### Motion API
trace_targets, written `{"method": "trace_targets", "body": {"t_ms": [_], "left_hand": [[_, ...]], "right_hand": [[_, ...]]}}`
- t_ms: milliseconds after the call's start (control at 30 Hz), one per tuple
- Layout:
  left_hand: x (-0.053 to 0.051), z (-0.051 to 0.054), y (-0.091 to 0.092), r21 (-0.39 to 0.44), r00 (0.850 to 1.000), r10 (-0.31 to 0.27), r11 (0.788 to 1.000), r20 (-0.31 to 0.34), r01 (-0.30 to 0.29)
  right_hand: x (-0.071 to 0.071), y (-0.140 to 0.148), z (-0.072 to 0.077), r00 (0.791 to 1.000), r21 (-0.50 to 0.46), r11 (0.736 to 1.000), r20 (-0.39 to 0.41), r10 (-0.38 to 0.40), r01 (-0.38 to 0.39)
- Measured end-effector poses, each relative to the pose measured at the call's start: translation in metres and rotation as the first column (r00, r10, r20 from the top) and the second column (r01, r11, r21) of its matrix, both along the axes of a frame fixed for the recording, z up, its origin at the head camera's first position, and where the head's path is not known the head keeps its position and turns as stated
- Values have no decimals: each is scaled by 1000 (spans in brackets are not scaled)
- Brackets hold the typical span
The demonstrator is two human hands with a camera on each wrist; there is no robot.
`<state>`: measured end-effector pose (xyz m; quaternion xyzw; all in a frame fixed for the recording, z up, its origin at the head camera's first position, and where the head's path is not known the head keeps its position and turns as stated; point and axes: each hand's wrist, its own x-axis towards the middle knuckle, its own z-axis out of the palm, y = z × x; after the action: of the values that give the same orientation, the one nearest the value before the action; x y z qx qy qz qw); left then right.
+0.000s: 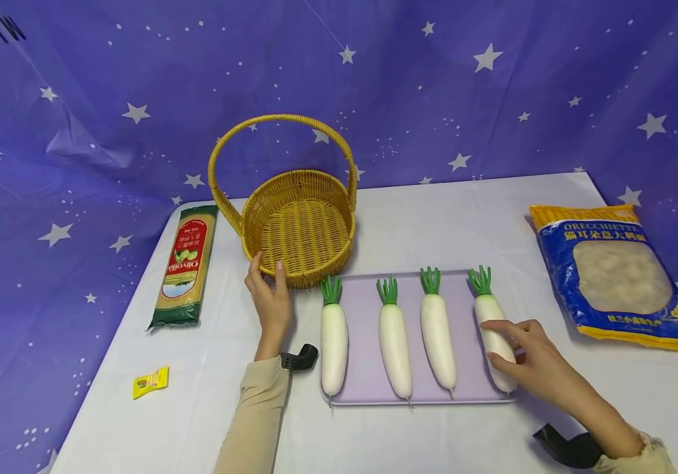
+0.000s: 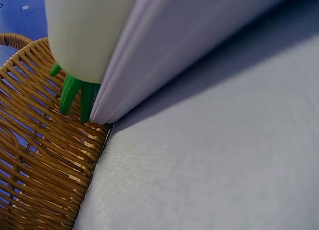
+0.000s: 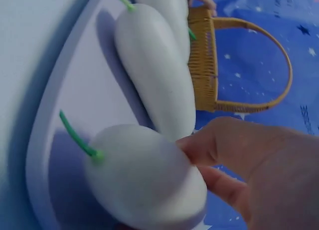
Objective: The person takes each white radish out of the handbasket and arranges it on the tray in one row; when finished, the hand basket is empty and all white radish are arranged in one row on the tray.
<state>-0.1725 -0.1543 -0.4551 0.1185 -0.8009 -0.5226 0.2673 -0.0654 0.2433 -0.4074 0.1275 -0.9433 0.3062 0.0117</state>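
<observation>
On the lilac tray lie several white radishes with green tops. My right hand grips the rightmost radish across its body. In the right wrist view, fingers press the far side of this radish; the thumb is mostly hidden. My left hand holds the front rim of a wicker basket, its fingertips over the edge. The basket has a tall hoop handle and a bare woven bottom. The left wrist view shows the basket's wall against the tray corner, but not the hand.
A pasta packet lies left of the basket, with a small yellow wrapped sweet nearer the front. At the right is a blue and yellow pasta bag. A purple starry cloth hangs behind the white table.
</observation>
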Motion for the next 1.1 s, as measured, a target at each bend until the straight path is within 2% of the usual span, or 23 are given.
{"method": "trace_targets", "body": {"t_ms": [67,300,700,900,1033,1100], "left_hand": [[0,-1,0,3,1000,-2,1000,5,2],[1,-2,2,9,1000,4,1000,14,-4],[2,-1,-3,-7,1000,-11,1000,6,11],[3,0,-2,2,1000,-13,1000,6,13],[2,0,-2,-1,1000,-10,1000,6,10],[2,0,-2,-2,1000,-13,1000,8,13]], "right_hand": [[0,-4,0,1000,45,999,-13,-4,4],[0,-11,-1,999,144,990,41,-13,6],[-1,-16,-2,998,121,992,54,-40,33],[-1,-17,5,999,80,996,-33,-31,33],[-4,-20,9,991,17,999,-127,-29,32],[-6,-22,11,988,-21,999,-149,-37,35]]}}
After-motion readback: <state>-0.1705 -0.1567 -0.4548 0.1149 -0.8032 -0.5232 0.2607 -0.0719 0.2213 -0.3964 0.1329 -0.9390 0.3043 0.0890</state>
